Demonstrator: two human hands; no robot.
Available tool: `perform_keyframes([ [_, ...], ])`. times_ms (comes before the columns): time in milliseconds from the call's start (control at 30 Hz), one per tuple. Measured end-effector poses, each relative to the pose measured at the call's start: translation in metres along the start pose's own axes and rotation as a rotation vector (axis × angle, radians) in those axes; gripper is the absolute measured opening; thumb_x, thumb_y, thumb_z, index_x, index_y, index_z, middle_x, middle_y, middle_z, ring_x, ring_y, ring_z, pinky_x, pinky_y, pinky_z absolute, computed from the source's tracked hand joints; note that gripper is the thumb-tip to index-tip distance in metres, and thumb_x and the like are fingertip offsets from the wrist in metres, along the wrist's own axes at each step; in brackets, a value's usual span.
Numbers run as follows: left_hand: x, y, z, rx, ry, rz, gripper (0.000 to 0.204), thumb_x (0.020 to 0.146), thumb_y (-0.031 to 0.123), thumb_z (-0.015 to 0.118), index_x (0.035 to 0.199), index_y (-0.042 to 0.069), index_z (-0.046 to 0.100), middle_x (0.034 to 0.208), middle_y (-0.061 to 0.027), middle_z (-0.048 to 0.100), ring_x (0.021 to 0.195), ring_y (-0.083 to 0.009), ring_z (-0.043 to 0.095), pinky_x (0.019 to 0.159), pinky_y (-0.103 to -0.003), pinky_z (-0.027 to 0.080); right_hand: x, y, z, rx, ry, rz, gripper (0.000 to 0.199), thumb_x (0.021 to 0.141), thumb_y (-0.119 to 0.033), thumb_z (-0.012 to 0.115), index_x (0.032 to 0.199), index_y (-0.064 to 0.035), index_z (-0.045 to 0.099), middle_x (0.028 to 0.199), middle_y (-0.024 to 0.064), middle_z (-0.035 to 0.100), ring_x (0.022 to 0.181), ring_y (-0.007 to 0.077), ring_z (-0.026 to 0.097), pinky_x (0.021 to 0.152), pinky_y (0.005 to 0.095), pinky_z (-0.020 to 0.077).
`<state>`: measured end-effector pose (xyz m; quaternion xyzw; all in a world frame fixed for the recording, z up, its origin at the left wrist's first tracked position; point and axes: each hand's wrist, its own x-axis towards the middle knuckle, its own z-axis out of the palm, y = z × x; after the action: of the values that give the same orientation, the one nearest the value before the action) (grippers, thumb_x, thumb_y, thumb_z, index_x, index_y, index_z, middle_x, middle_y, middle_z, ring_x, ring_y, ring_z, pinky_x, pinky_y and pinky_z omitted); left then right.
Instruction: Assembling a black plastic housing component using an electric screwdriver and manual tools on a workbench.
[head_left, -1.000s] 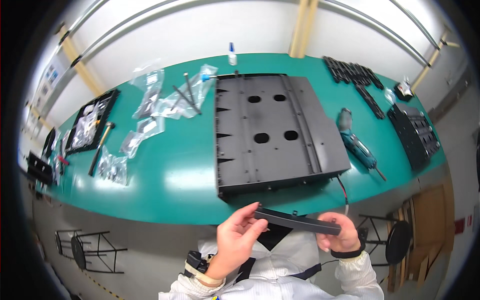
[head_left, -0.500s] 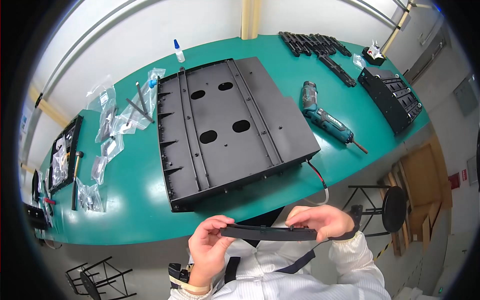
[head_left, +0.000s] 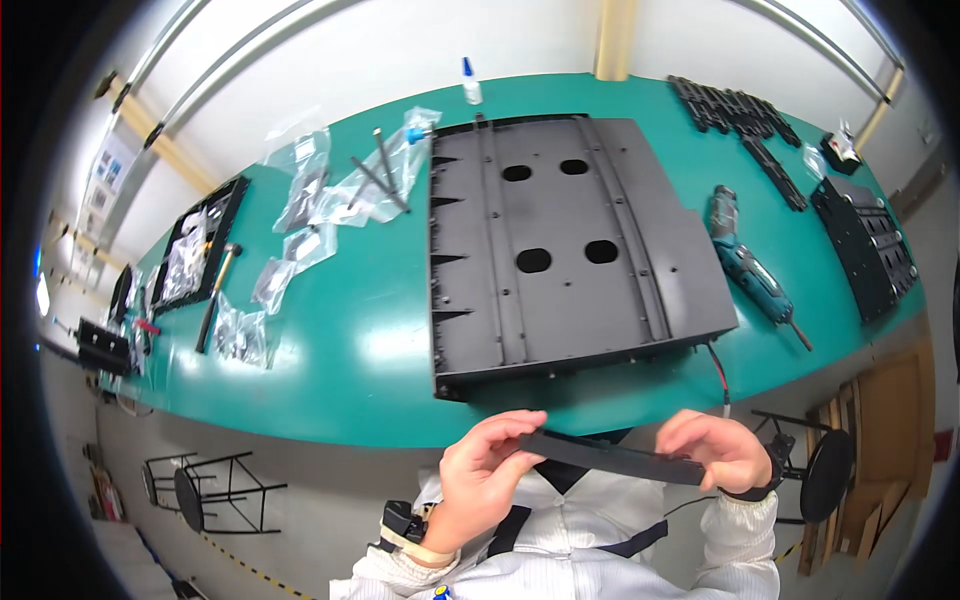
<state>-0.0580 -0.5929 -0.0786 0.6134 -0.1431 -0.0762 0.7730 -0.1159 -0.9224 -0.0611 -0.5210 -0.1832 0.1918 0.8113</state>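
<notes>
A long narrow black bar (head_left: 610,457) is held level in front of my chest, below the table's near edge. My left hand (head_left: 485,470) pinches its left end and my right hand (head_left: 715,450) grips its right end. Just beyond the bar, a large black metal panel (head_left: 570,250) with ribs and four oval holes lies flat on the green table (head_left: 340,340). A thin red and black wire (head_left: 718,372) hangs from the panel's near right corner.
A teal electric screwdriver (head_left: 745,265) lies right of the panel. Black strips (head_left: 735,110) and a black tray (head_left: 868,245) sit at the far right. Clear plastic bags (head_left: 320,195), a hammer (head_left: 215,290) and a glue bottle (head_left: 470,82) are to the left. Stools stand below the table.
The view has swung, so the panel now sits more to the right and upright in the picture. Both hands keep hold of the bar, which has tilted slightly down to the right.
</notes>
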Motion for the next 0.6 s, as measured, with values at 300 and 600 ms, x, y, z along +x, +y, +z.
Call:
perform_keyframes([
  [300,0.018,0.002,0.012,0.167,0.123,0.024,0.039,0.089,-0.014,0.071,0.127,-0.009,0.066,0.127,-0.0203,0.065,0.104,-0.0234,0.072,0.090,-0.033,0.062,0.013,0.004,-0.002,-0.020,0.233,-0.109,0.062,0.098,-0.036,0.073,0.133,0.0109,0.053,0.123,0.0229,0.055,0.095,0.0297,0.069,0.083,0.0419,0.0603],
  [600,0.029,-0.005,0.021,0.272,0.211,0.110,0.037,0.087,-0.009,0.078,0.123,-0.009,0.069,0.109,-0.0177,0.073,0.096,-0.0229,0.076,0.086,-0.033,0.063,0.018,0.003,-0.009,-0.044,0.355,-0.175,0.064,0.098,-0.040,0.073,0.131,0.0115,0.055,0.117,0.0215,0.057,0.084,0.0280,0.071,0.077,0.0413,0.0615],
])
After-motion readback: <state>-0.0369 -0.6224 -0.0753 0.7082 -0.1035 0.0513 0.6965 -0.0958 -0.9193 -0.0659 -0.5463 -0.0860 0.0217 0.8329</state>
